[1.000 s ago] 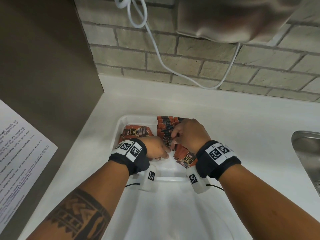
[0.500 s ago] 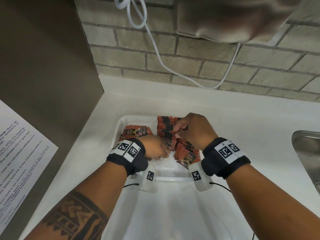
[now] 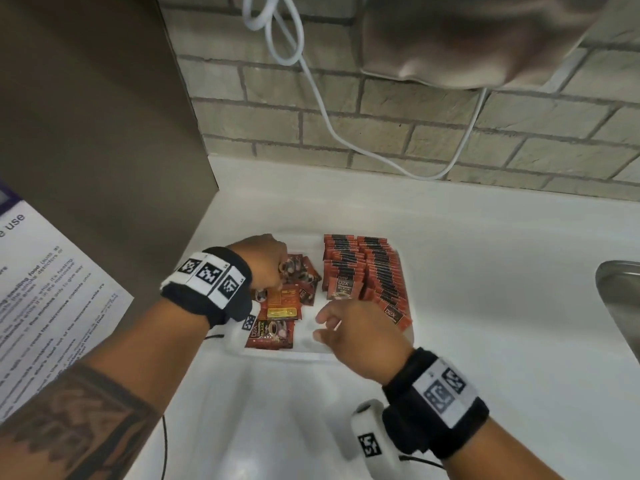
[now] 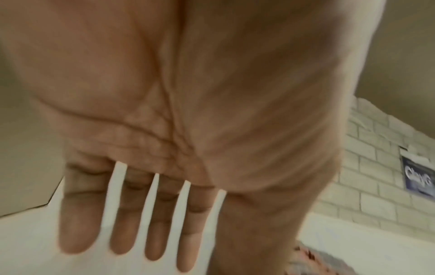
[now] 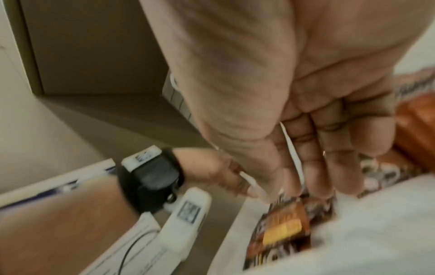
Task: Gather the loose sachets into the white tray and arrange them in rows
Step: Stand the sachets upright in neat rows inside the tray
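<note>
Left hand [image 3: 263, 261]: yours, over the loose sachets [image 3: 287, 299] at the tray's left side; the left wrist view shows straight, spread fingers [image 4: 77, 219], nothing held.
Right hand [image 3: 360, 337]: hovers over the tray's near middle, fingers [image 5: 329, 148] relaxed and straight, empty.
Loose sachets: a jumbled heap, some face up, some flipped, overlapping at odd angles, all inside the white tray [image 3: 311, 355].
Rows [image 3: 363, 271]: two shingled files of sachets already stand along the tray's right side, close together.
Step in hand: likely squaring the heap into a further row. Pick or slide one sachet at a time, turn it to match the rows' facing, and tuck it against the last file.
Watch: a broad sweep could topple the shingled rows; keep your right hand low and clear of them.
Edges: tray rim is shallow; sachets near the front left corner could slide over it.
Open room: bare tray floor lies in front of the rows; white counter [image 3: 485, 289] is free to the right, up to the sink [image 3: 620, 296]. A cabinet panel [image 3: 104, 133] closes in the left.
</note>
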A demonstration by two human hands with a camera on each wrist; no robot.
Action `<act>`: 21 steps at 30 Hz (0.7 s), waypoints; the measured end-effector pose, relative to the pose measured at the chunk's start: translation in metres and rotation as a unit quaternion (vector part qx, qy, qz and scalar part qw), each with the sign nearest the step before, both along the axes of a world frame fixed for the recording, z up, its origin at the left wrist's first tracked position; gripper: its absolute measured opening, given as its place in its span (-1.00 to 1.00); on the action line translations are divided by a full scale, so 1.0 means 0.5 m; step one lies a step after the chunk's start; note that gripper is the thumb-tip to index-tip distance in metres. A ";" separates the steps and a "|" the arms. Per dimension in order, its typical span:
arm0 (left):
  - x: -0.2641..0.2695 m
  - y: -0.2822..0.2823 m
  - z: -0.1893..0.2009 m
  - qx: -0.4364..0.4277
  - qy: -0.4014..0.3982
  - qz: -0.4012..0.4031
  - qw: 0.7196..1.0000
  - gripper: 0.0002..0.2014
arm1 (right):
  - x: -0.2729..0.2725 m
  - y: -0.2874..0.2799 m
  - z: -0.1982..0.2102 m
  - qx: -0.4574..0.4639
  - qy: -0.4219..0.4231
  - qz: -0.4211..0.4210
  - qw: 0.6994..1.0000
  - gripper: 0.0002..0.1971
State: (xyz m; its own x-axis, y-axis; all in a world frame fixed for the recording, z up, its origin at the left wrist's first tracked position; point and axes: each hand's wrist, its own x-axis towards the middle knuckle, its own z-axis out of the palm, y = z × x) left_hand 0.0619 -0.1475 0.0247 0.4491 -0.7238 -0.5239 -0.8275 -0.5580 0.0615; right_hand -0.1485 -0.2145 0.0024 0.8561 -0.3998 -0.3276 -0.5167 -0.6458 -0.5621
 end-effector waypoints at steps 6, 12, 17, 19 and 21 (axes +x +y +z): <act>-0.003 -0.048 -0.049 0.046 -0.008 -0.069 0.997 -0.26 | 0.065 0.044 -0.037 -0.012 0.066 0.002 0.998 -0.52; 0.003 -0.078 -0.056 0.069 -0.037 -0.125 0.989 -0.35 | 0.105 0.054 -0.050 -0.032 0.108 0.007 0.994 -0.58; 0.000 -0.091 -0.065 0.101 -0.081 -0.161 0.978 -0.30 | 0.123 0.057 -0.079 -0.030 0.125 -0.009 0.992 -0.42; -0.005 -0.094 -0.066 0.119 -0.092 -0.174 0.973 -0.29 | 0.125 0.054 -0.079 -0.027 0.125 -0.004 0.992 -0.44; -0.004 -0.096 -0.067 0.133 -0.098 -0.175 0.971 -0.30 | 0.125 0.051 -0.078 -0.024 0.119 0.004 0.993 -0.47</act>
State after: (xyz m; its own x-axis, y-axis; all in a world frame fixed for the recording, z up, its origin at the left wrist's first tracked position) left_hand 0.0596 -0.1953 -0.0087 0.3110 -0.7000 -0.6429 -0.9502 -0.2159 -0.2245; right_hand -0.0860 -0.1892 -0.0366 0.7599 -0.4138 -0.5013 -0.6263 -0.6727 -0.3940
